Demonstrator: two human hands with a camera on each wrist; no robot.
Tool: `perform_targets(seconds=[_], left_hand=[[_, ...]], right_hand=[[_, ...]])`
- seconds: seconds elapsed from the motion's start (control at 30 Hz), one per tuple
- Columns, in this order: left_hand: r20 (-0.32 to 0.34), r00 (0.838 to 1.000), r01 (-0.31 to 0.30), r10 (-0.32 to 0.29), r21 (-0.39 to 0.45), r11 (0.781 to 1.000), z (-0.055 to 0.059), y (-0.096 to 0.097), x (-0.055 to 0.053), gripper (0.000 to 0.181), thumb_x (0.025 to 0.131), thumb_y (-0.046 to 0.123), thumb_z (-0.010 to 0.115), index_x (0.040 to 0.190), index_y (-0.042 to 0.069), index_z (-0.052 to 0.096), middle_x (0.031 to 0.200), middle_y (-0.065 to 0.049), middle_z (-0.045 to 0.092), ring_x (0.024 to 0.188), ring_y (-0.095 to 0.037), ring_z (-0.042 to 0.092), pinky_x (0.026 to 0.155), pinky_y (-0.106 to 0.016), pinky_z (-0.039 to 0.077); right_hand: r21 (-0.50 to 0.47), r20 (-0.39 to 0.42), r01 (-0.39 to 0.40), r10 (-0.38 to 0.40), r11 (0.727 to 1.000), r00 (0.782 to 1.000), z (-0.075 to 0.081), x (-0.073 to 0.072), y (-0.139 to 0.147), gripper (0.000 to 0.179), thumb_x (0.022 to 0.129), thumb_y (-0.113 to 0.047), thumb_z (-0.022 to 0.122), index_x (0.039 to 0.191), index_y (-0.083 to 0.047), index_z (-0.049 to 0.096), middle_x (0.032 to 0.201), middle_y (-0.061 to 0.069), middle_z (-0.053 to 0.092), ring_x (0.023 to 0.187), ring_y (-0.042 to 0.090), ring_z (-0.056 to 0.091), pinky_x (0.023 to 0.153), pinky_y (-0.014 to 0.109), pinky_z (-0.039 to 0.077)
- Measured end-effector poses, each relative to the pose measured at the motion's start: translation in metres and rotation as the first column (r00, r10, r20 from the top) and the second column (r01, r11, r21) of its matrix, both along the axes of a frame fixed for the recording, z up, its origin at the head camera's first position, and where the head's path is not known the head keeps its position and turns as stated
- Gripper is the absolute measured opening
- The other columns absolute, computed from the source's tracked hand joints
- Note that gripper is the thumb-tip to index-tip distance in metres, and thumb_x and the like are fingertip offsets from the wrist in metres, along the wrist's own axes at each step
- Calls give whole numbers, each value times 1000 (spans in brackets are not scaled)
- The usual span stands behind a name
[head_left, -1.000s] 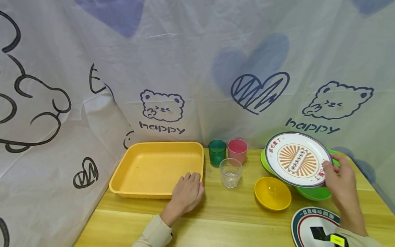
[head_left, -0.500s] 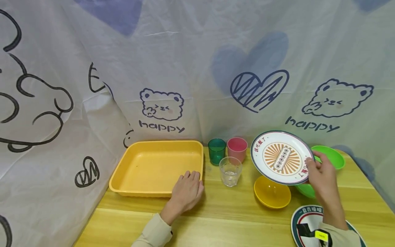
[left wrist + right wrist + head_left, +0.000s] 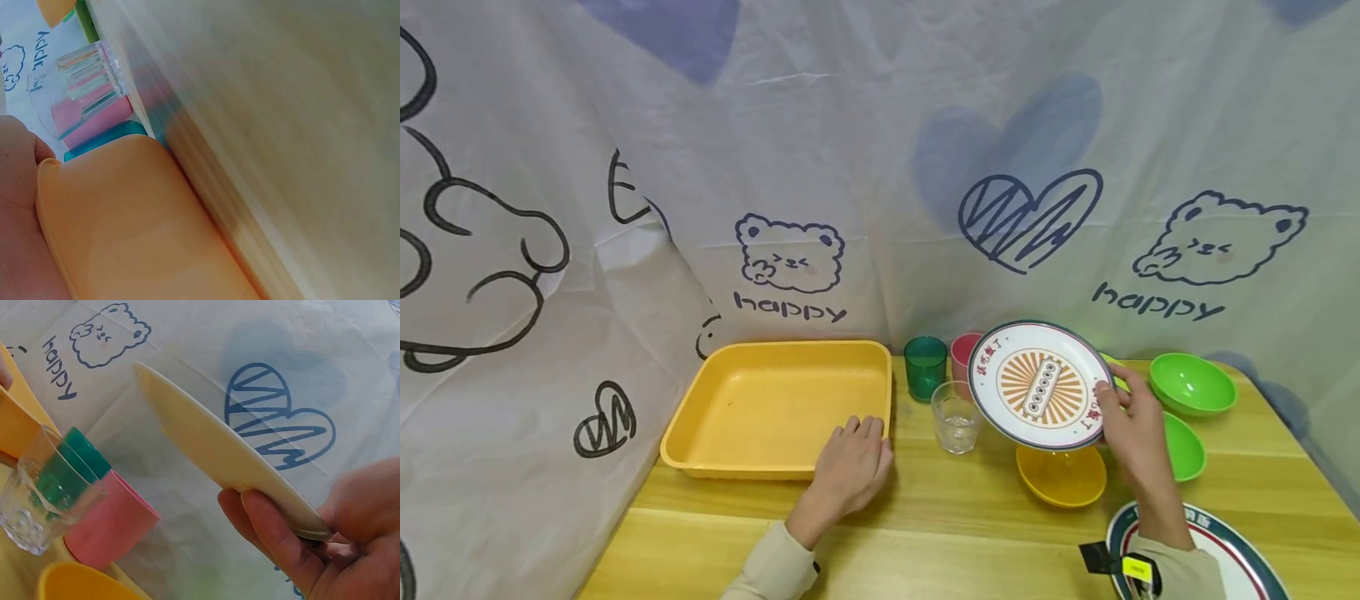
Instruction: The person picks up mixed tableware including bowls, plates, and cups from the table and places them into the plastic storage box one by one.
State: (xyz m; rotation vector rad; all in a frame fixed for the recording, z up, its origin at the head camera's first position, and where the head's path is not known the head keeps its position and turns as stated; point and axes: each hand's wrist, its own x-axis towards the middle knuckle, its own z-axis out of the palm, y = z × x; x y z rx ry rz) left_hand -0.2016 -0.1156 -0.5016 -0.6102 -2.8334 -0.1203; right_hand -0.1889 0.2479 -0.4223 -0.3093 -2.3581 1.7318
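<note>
My right hand (image 3: 1135, 421) pinches a white plate (image 3: 1043, 385) by its right rim, thumb on top and fingers underneath, as the right wrist view shows. The plate has a dark rim and an orange sunburst print. It hangs tilted in the air above a yellow bowl (image 3: 1063, 479), partly hiding a pink cup (image 3: 111, 519). My left hand (image 3: 852, 462) grips the front right corner of a yellow tray (image 3: 775, 471), its fingers over the rim. The tray lies flat on the table with nothing in it.
A clear glass (image 3: 957, 421) and a green cup (image 3: 925, 367) stand right of the tray. Green bowls (image 3: 1193, 385) sit at the back right. A larger plate (image 3: 1240, 550) lies at the front right, partly under my right forearm. A printed cloth (image 3: 887, 167) hangs behind.
My right hand has carried the white plate leftward, from over the green bowls to over the yellow bowl and beside the cups. My left hand stays at the tray's corner.
</note>
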Motion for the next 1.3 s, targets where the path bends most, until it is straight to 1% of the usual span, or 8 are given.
perform_targets(seconds=[0.33, 0.57, 0.7, 0.87, 0.97, 1.07, 1.17, 1.3], left_hand=[[15, 1000, 14, -14, -1, 1000, -1, 1, 3, 25, 107, 27, 39, 99, 8, 52, 85, -2, 48, 79, -22, 43, 65, -29, 36], [96, 995, 10, -18, 78, 997, 3, -4, 7, 23, 107, 25, 41, 104, 6, 54, 88, -3, 50, 81, -22, 43, 68, -32, 37], [131, 991, -5, -13, 131, 991, 11, -6, 9, 26, 108, 25, 41, 111, 5, 57, 97, -5, 57, 84, -23, 47, 71, -35, 43], [100, 995, -13, -12, 243, 970, 30, -1, 6, 30, 110, 27, 39, 115, 5, 58, 104, -8, 61, 91, -25, 54, 76, -40, 50], [86, 995, 17, -52, 363, 932, 43, 8, 1, 33, 111, 27, 36, 121, 5, 58, 111, -8, 62, 100, -25, 57, 86, -41, 52], [99, 990, 37, -96, 481, 876, 52, 19, -4, 39, 112, 28, 34, 134, 3, 55, 121, -8, 60, 112, -25, 56, 100, -43, 50], [133, 981, 31, -139, 603, 797, 59, 31, -9, 48, 113, 33, 34, 148, 2, 47, 129, -10, 58, 117, -23, 55, 106, -44, 48], [164, 959, 33, -231, 745, 666, 63, 46, -16, 56, 112, 39, 38, 154, 1, 38, 128, -12, 60, 107, -22, 59, 95, -40, 54]], right_hand=[[-41, -27, -20, 19, 999, 999, -6, -3, -19, 53, 111, -26, 40, 158, -2, 33, 124, 33, 60, 64, 8, 63, 56, 25, 59], [-24, -15, -47, 47, 999, 999, -10, -2, -27, 53, 112, -27, 40, 158, -3, 33, 122, 31, 61, 68, 10, 63, 59, 26, 60], [-40, -37, -62, 60, 997, 998, -12, -3, -32, 51, 111, -25, 41, 157, -2, 35, 120, 31, 61, 66, 10, 63, 57, 27, 59], [-55, -32, -81, 79, 995, 996, -12, -5, -38, 53, 111, -28, 41, 159, -4, 33, 123, 30, 61, 68, 10, 64, 59, 27, 60], [-58, -25, -83, 82, 995, 996, -12, -6, -39, 54, 111, -29, 41, 159, -6, 31, 125, 30, 61, 69, 11, 64, 60, 26, 59], [-67, -21, -87, 86, 994, 996, -13, -6, -40, 55, 112, -28, 41, 160, -6, 29, 124, 31, 60, 69, 11, 64, 60, 26, 59], [-78, -28, -98, 96, 992, 995, -14, -6, -41, 53, 112, -26, 41, 159, -5, 30, 123, 31, 60, 68, 11, 64, 60, 26, 59], [-77, -33, -124, 121, 989, 992, -14, -7, -43, 52, 112, -25, 42, 158, -5, 31, 125, 32, 60, 69, 12, 64, 59, 27, 60]])
